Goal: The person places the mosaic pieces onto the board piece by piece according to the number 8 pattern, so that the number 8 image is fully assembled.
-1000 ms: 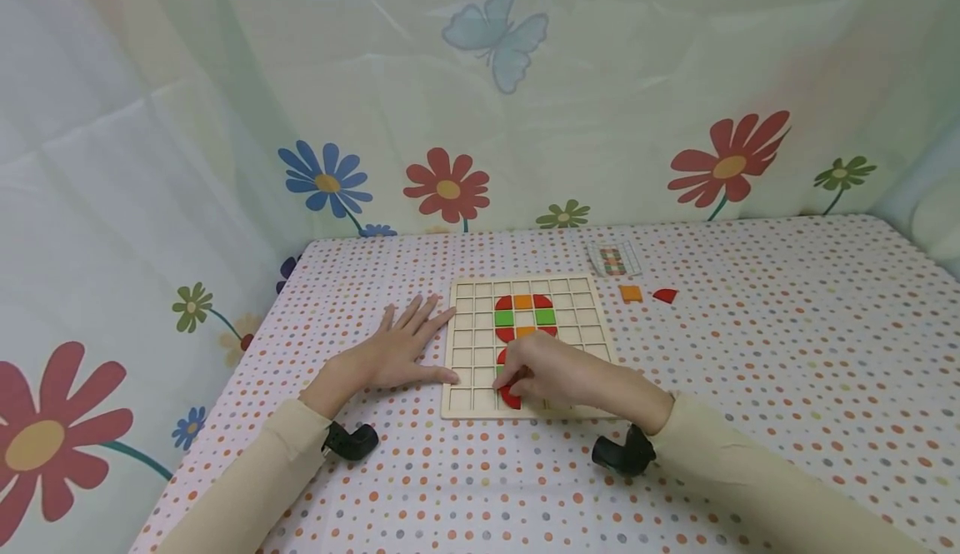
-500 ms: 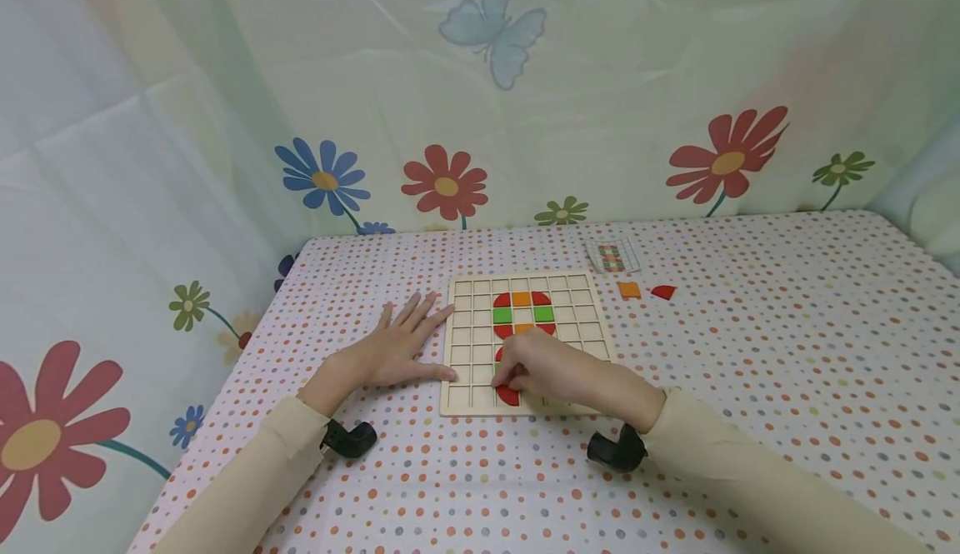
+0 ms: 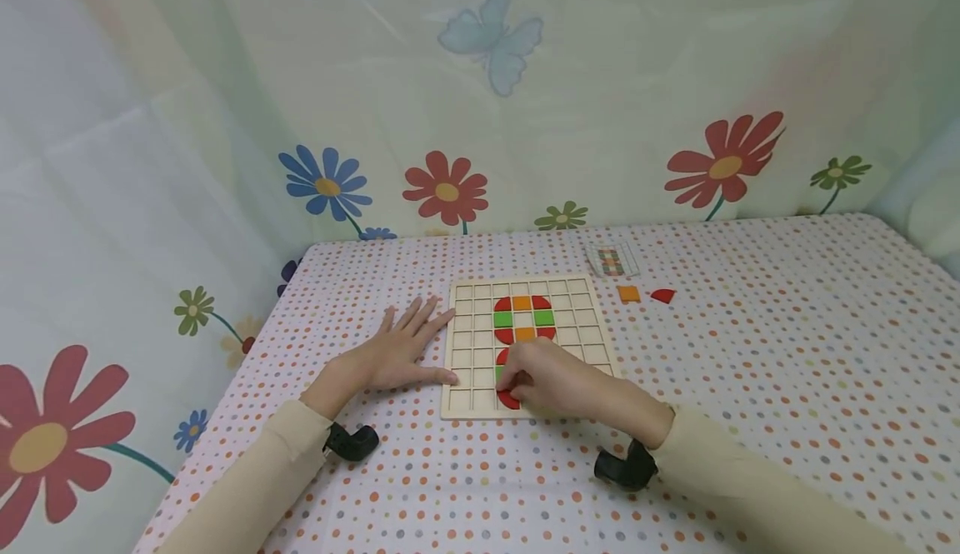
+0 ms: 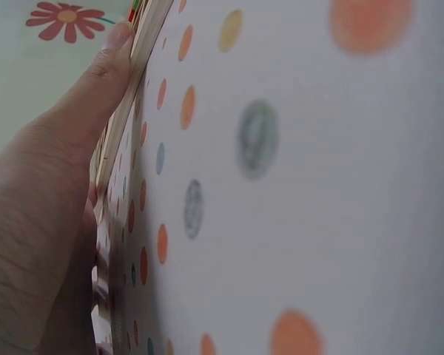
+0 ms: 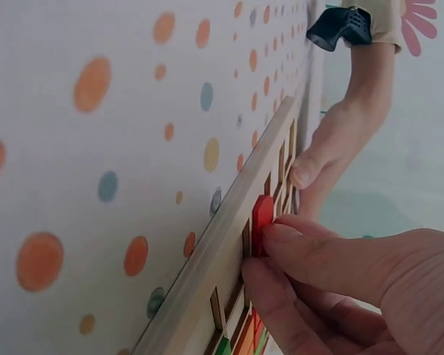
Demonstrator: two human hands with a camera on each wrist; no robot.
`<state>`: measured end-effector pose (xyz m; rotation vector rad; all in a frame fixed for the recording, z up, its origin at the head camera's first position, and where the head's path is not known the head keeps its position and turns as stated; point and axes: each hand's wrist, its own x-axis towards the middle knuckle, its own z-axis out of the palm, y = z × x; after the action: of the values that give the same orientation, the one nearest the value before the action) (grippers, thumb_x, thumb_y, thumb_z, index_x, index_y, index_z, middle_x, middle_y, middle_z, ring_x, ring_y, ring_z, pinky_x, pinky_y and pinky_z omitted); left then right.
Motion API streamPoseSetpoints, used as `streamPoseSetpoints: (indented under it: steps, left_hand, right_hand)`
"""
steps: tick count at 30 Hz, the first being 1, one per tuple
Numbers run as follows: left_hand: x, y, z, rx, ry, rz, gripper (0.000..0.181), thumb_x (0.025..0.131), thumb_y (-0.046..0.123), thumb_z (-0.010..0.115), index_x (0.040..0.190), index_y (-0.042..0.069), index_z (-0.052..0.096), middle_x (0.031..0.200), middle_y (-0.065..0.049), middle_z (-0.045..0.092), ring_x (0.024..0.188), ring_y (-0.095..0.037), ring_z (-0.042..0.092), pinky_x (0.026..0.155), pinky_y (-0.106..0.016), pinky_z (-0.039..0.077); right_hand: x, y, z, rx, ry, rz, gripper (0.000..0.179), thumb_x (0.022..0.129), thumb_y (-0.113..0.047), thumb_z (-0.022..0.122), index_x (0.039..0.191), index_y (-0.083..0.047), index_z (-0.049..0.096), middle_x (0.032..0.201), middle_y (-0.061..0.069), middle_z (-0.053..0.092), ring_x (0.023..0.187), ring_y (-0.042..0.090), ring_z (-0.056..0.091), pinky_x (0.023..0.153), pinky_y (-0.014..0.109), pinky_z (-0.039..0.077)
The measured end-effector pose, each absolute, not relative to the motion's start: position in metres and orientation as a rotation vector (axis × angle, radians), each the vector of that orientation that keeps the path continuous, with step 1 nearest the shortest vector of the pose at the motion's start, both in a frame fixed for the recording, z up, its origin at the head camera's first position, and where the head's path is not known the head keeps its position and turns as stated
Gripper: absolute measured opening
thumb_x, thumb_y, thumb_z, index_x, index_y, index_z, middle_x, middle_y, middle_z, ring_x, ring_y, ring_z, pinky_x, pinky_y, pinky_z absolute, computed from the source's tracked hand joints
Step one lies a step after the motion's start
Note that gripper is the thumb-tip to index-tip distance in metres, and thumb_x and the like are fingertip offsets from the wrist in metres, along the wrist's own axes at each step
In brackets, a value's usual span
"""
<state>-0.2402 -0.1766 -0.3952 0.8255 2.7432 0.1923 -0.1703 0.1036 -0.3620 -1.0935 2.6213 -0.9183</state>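
Note:
A pale wooden grid board (image 3: 465, 404) lies on the spotted cloth. My right hand (image 3: 555, 379) is over its lower middle, thumb and fingers pinching a red quarter-circle tile (image 3: 507, 400) at a cell near the front edge. In the right wrist view the red tile (image 5: 262, 218) stands up slightly from the grid, with the thumb against it. My left hand (image 3: 397, 354) lies spread at the board's left edge, fingertips and thumb on its rim. A ring of red, orange and green tiles (image 3: 503, 319) fills cells farther up. More tiles are partly hidden under the right hand.
To the right of the board lie a loose orange tile (image 3: 628, 293) and a loose red quarter-circle tile (image 3: 663, 296). Behind them is a small card (image 3: 612, 260) printed with a tile pattern. A flowered curtain (image 3: 337, 104) hangs behind and left of the table.
Very little differs: the view tilts slightly, and the right fingers stay on the red tile at the same cell. The left hand keeps its place on the board's edge.

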Motion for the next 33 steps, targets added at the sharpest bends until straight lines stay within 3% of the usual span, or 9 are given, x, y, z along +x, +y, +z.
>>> streamPoseSetpoints:
  steps: [6,11,17,25,33]
  left_hand:
    - [-0.239,-0.172,-0.395,0.815,2.736,0.191,0.105,0.092,0.080,0.055,0.170,0.028,0.009,0.176,-0.009,-0.004,0.161,-0.033,-0.007,0.125,-0.065,-0.004]
    - [-0.240,-0.170,-0.395,0.838,2.740,0.185,0.105,0.092,0.079,0.055,0.171,0.026,0.010,0.176,-0.010,-0.003,0.161,-0.035,-0.006,0.124,-0.067,-0.003]
    - [-0.241,-0.172,-0.395,0.844,2.741,0.181,0.106,0.092,0.080,0.055,0.171,0.026,0.009,0.176,-0.010,-0.004,0.161,-0.035,-0.005,0.124,-0.067,-0.003]
    - [-0.241,-0.174,-0.396,0.834,2.743,0.199,0.107,0.090,0.082,0.053,0.170,0.029,0.007,0.176,-0.008,-0.005,0.161,-0.033,-0.007,0.124,-0.066,-0.004]
    - [-0.241,-0.176,-0.396,0.841,2.755,0.210,0.106,0.091,0.080,0.055,0.171,0.027,0.009,0.176,-0.010,-0.003,0.161,-0.035,-0.006,0.124,-0.067,-0.004]
  right_hand:
    - [-0.171,0.124,-0.363,-0.997,2.635,-1.024,0.015,0.090,0.006,0.077,0.097,-0.007,0.081,0.094,-0.003,0.075,0.084,0.007,0.065,0.076,0.024,0.057]
    - [-0.185,0.152,-0.354,-0.873,2.760,-1.060,0.011,0.090,0.003,0.079,0.099,-0.003,0.080,0.093,-0.001,0.075,0.084,0.012,0.067,0.077,0.028,0.059]
    - [-0.210,0.193,-0.346,-0.711,2.967,-0.949,0.020,0.087,0.010,0.078,0.106,0.006,0.077,0.101,0.016,0.073,0.092,0.032,0.070,0.083,0.047,0.061]
    - [-0.239,0.227,-0.353,-0.520,3.034,-0.676,0.031,0.086,0.011,0.077,0.117,0.013,0.071,0.124,0.034,0.064,0.114,0.050,0.062,0.094,0.059,0.054]
    - [-0.253,0.237,-0.363,-0.464,2.995,-0.641,0.026,0.087,0.010,0.076,0.112,0.016,0.071,0.105,0.028,0.066,0.099,0.043,0.065,0.085,0.054,0.056]
